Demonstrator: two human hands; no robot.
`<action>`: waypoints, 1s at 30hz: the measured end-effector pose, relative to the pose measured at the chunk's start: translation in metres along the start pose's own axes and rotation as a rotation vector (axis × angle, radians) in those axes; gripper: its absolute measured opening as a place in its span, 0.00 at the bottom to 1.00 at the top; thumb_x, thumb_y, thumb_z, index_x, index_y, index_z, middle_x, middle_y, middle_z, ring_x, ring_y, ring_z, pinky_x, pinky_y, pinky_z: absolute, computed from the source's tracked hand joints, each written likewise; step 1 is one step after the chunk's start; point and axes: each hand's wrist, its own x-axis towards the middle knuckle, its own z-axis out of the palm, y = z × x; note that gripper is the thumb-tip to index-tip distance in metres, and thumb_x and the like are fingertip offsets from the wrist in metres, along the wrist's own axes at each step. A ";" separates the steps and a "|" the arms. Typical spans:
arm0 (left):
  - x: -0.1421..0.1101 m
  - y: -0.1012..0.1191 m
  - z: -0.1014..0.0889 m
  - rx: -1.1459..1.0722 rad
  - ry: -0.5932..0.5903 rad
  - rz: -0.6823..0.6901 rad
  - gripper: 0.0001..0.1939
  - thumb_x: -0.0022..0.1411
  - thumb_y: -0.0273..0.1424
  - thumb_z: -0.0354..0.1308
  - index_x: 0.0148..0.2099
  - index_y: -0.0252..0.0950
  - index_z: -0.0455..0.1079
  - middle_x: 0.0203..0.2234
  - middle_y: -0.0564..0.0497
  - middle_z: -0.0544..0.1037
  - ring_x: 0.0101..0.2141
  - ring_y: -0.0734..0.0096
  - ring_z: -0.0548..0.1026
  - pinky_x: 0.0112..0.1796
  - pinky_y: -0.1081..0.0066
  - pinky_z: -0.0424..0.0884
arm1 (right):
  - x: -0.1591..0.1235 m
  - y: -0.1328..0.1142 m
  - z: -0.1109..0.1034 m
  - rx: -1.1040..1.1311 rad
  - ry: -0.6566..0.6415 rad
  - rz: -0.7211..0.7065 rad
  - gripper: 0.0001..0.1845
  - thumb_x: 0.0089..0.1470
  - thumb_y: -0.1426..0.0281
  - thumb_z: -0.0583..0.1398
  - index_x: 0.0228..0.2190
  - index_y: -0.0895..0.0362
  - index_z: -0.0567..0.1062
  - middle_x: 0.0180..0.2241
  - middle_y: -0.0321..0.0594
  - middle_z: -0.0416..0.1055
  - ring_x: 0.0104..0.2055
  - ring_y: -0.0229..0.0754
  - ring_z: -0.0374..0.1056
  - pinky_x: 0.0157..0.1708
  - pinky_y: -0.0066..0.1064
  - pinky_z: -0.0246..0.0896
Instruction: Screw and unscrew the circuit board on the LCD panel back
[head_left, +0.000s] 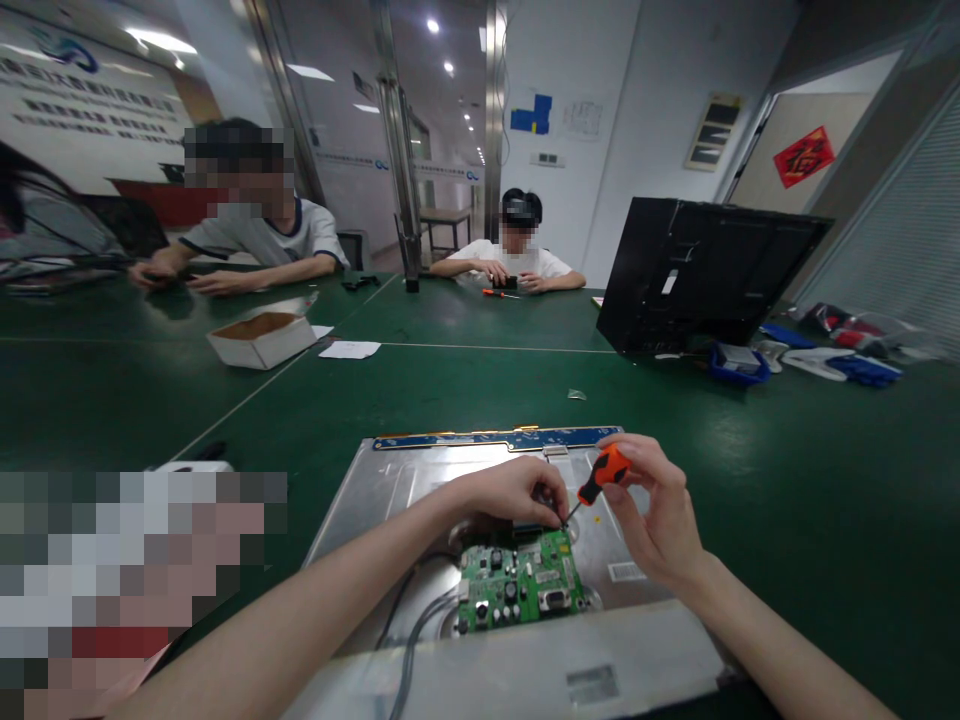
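Observation:
A metal monitor back panel (390, 480) lies flat on the green table in front of me, with a green circuit board (521, 585) mounted near its front edge. My right hand (660, 510) is closed on a small orange-handled screwdriver (600, 475), whose tip points down at the board's top right corner. My left hand (510, 490) rests just above the board with its fingertips pinched beside the screwdriver tip; what they hold is too small to make out. Grey cables (409, 625) run off the board's left side.
A black monitor shell (697, 275) stands upright at the back right, with blue trays and bags (739, 362) beside it. A white cardboard box (261, 338) and paper (349, 349) lie at the left. Two other people sit working at the far side.

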 end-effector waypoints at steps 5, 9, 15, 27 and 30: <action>0.000 0.000 0.000 0.005 -0.005 -0.002 0.06 0.51 0.20 0.65 0.33 0.34 0.76 0.27 0.56 0.74 0.30 0.74 0.70 0.33 0.77 0.64 | -0.001 0.000 0.003 0.070 0.074 -0.007 0.25 0.56 0.76 0.58 0.52 0.49 0.56 0.41 0.41 0.63 0.36 0.39 0.66 0.26 0.29 0.68; -0.001 0.001 0.000 0.001 -0.006 -0.007 0.06 0.52 0.20 0.64 0.33 0.34 0.76 0.27 0.55 0.74 0.29 0.75 0.70 0.32 0.77 0.64 | -0.003 0.002 0.005 0.109 0.106 0.014 0.31 0.51 0.81 0.61 0.50 0.48 0.54 0.36 0.35 0.63 0.31 0.37 0.65 0.25 0.28 0.66; -0.001 0.001 0.000 -0.002 -0.006 -0.007 0.07 0.52 0.20 0.64 0.34 0.35 0.76 0.28 0.55 0.75 0.29 0.74 0.71 0.33 0.77 0.65 | -0.001 0.000 0.002 0.051 0.068 0.025 0.30 0.52 0.81 0.60 0.52 0.49 0.57 0.45 0.43 0.61 0.36 0.37 0.65 0.26 0.27 0.68; 0.000 0.003 -0.001 0.009 -0.012 -0.004 0.06 0.52 0.20 0.65 0.33 0.34 0.75 0.27 0.56 0.73 0.28 0.75 0.69 0.33 0.76 0.64 | -0.004 0.002 0.001 0.028 0.027 0.016 0.30 0.55 0.79 0.58 0.56 0.50 0.57 0.50 0.47 0.63 0.36 0.38 0.68 0.24 0.29 0.70; -0.001 0.004 -0.001 0.009 -0.011 -0.009 0.06 0.52 0.21 0.65 0.33 0.34 0.75 0.27 0.56 0.73 0.27 0.76 0.68 0.32 0.76 0.63 | -0.006 0.004 0.003 0.095 0.080 0.015 0.35 0.50 0.80 0.63 0.54 0.47 0.57 0.48 0.43 0.66 0.36 0.39 0.70 0.26 0.29 0.70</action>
